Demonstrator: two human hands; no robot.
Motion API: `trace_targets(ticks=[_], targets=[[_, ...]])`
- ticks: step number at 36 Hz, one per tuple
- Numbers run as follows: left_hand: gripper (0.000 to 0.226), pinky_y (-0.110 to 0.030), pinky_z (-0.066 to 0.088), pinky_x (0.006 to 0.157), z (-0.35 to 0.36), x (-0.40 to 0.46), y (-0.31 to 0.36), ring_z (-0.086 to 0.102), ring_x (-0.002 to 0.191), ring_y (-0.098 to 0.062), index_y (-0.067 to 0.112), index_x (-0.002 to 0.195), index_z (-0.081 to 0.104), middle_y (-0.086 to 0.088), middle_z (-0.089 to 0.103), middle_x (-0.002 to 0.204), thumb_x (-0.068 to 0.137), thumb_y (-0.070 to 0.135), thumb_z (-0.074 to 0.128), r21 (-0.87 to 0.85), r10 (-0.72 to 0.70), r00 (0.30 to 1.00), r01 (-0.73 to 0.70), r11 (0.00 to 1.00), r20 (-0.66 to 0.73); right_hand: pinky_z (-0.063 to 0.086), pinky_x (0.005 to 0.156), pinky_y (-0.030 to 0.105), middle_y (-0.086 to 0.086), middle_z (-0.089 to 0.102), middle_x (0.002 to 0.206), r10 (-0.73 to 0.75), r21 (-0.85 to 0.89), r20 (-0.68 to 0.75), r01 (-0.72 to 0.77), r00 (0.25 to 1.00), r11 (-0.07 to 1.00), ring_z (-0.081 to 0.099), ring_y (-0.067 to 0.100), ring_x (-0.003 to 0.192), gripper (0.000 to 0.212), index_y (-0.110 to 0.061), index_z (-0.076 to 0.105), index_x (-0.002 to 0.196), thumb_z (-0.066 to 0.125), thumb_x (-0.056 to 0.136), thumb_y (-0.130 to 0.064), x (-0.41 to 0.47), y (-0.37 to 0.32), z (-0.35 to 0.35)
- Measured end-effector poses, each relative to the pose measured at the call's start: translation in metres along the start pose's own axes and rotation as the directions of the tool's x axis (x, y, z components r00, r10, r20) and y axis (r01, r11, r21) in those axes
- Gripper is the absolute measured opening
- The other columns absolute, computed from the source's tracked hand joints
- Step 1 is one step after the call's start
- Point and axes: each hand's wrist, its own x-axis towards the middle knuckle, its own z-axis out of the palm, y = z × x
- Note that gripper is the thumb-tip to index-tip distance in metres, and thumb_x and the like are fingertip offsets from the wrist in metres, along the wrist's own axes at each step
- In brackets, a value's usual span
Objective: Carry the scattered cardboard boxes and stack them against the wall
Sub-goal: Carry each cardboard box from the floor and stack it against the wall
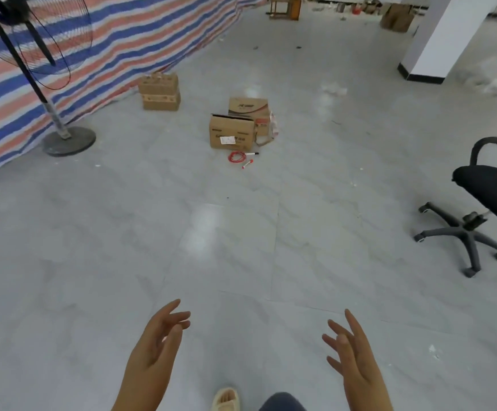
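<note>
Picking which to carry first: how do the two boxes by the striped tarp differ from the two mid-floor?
The tarp-side boxes are stacked one on the other; the mid-floor boxes stand one behind the other. The tarp-side boxes look closed; the front mid-floor box has a raised flap and a white label. All are brown cardboard.

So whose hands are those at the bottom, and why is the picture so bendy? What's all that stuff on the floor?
Those hands belong to a person wearing a camera on their head, so you see what they see. Its wide lens bends the edges. The left hand and right hand are open, fingers spread, holding nothing. Ahead, on the grey floor, sit two cardboard boxes close together, with a red cord in front of them. Two more boxes are already stacked by the striped sheet. A standing fan is on the left and a black office chair on the right.
</note>
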Motion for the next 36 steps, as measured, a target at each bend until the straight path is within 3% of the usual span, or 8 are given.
trace_targets(ticks=[3,6,10,14,21,27,30,36], targets=[[0.038,-0.043,0.045,0.096,0.012,0.040,0.010,0.066,0.096,-0.004,0.029,0.115,0.060,0.010,0.069,0.109,0.095,0.000,0.047,0.013,-0.008,1.000,0.008,1.000,0.000,0.046,0.090,0.037,-0.005,0.057,0.121,0.020,-0.011,-0.017,-0.020,1.000,1.000,0.059,0.009,0.100,0.052,-0.030,0.039,0.133,0.041,0.082,-0.037,0.035,-0.015,0.009],[0.039,-0.047,0.044,0.098,0.025,0.083,0.016,0.066,0.096,-0.004,0.030,0.115,0.060,0.010,0.070,0.107,0.095,-0.001,0.046,0.011,-0.044,0.999,0.044,0.999,-0.015,0.045,0.093,0.042,0.002,0.058,0.125,0.038,0.000,-0.054,-0.038,0.998,0.999,0.060,0.018,0.103,0.041,-0.026,0.041,0.134,0.040,0.093,-0.022,0.079,-0.026,0.012],[0.039,-0.050,0.044,0.099,0.051,0.144,0.027,0.067,0.095,-0.004,0.030,0.113,0.061,0.008,0.071,0.103,0.095,-0.001,0.046,0.016,-0.063,0.997,0.064,0.998,-0.054,0.040,0.102,0.050,0.009,0.053,0.136,0.067,-0.032,-0.038,-0.069,0.997,0.997,0.055,0.029,0.116,0.046,-0.016,0.036,0.142,0.039,0.097,-0.015,0.152,-0.043,0.015],[0.038,-0.051,0.044,0.099,0.092,0.209,0.047,0.067,0.095,-0.006,0.031,0.112,0.060,0.003,0.072,0.101,0.095,0.000,0.046,0.003,-0.060,0.995,0.060,0.998,-0.076,0.044,0.097,0.044,0.006,0.056,0.131,0.017,-0.043,-0.019,-0.018,1.000,0.999,0.057,0.023,0.110,0.043,-0.021,0.039,0.140,0.040,0.097,-0.017,0.231,-0.069,0.015],[0.036,-0.047,0.046,0.098,0.177,0.321,0.102,0.067,0.094,-0.004,0.030,0.114,0.059,0.004,0.071,0.102,0.095,0.003,0.048,-0.027,-0.015,0.997,0.013,1.000,-0.082,0.047,0.089,0.035,-0.009,0.059,0.122,-0.073,-0.059,0.025,0.075,0.997,0.995,0.060,0.007,0.106,0.050,-0.039,0.041,0.130,0.042,0.080,-0.042,0.374,-0.135,-0.005],[0.030,-0.043,0.047,0.096,0.224,0.397,0.133,0.066,0.098,-0.007,0.034,0.115,0.058,0.005,0.071,0.103,0.092,0.016,0.048,-0.017,-0.025,0.997,0.024,1.000,-0.077,0.047,0.089,0.034,-0.009,0.059,0.122,-0.051,-0.069,0.050,0.054,0.997,0.996,0.060,0.008,0.106,0.051,-0.038,0.040,0.131,0.042,0.080,-0.041,0.470,-0.165,-0.005],[0.036,-0.045,0.046,0.097,0.239,0.437,0.139,0.067,0.097,-0.008,0.033,0.113,0.058,0.007,0.071,0.102,0.095,0.005,0.047,-0.002,-0.053,0.994,0.053,0.999,-0.090,0.048,0.089,0.035,-0.008,0.060,0.122,-0.038,-0.082,0.040,0.041,0.998,0.996,0.061,0.008,0.106,0.047,-0.037,0.040,0.131,0.042,0.083,-0.038,0.514,-0.172,0.003],[0.032,-0.053,0.044,0.100,0.273,0.539,0.153,0.066,0.101,-0.019,0.029,0.110,0.059,-0.003,0.070,0.104,0.095,0.004,0.046,0.005,-0.077,0.994,0.077,0.997,-0.073,0.047,0.092,0.040,-0.004,0.060,0.123,-0.004,-0.064,-0.004,0.004,1.000,0.998,0.061,0.013,0.106,0.040,-0.032,0.040,0.134,0.041,0.096,-0.019,0.612,-0.184,0.030]])
